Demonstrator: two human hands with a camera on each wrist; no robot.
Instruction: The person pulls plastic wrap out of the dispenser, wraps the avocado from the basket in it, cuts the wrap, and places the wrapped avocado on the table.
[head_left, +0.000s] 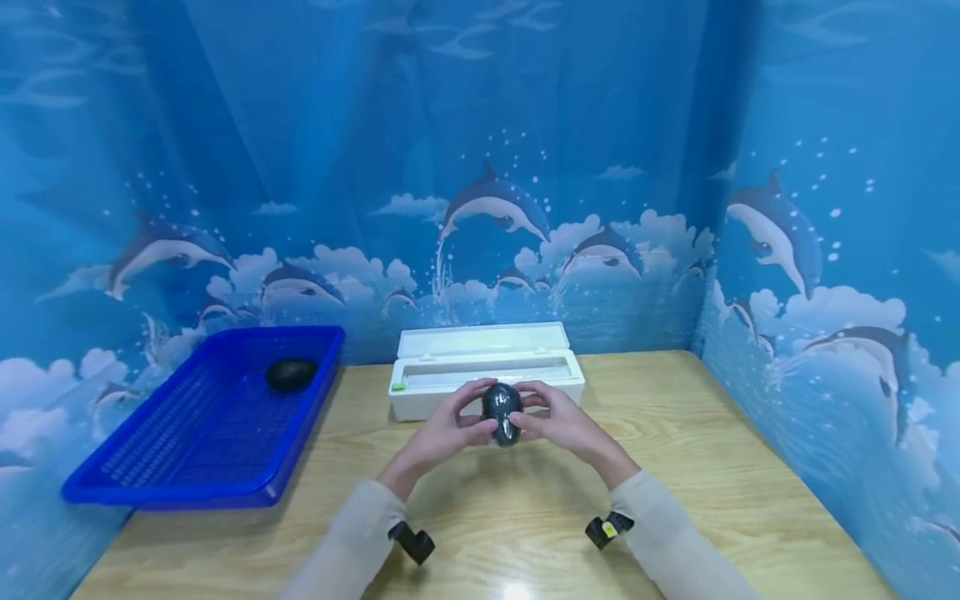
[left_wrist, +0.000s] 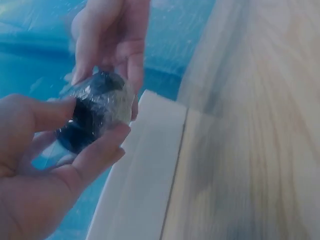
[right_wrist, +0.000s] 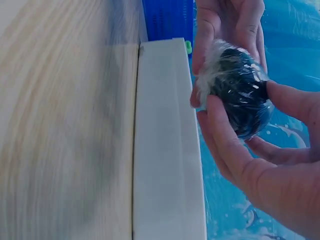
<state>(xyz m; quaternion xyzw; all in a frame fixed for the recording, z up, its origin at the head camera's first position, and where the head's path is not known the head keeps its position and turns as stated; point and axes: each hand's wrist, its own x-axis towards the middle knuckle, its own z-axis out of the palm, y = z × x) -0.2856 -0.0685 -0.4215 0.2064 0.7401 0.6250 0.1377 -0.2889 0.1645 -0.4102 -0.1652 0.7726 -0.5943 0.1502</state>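
Observation:
A dark avocado wrapped in clear cling film is held up over the table, in front of the white box. My left hand grips it from the left, thumb and fingertips on its sides. From the right, my right hand grips the same avocado. Crinkled film bunches at one side of the fruit in the right wrist view. The left wrist view shows the film shining over the dark skin. Just behind the hands stands a white cling film dispenser with its lid raised and a green slider at its left.
A blue plastic basket stands on the left of the wooden table, with another dark avocado inside near its far right corner. Blue dolphin-printed curtains close off the back and sides.

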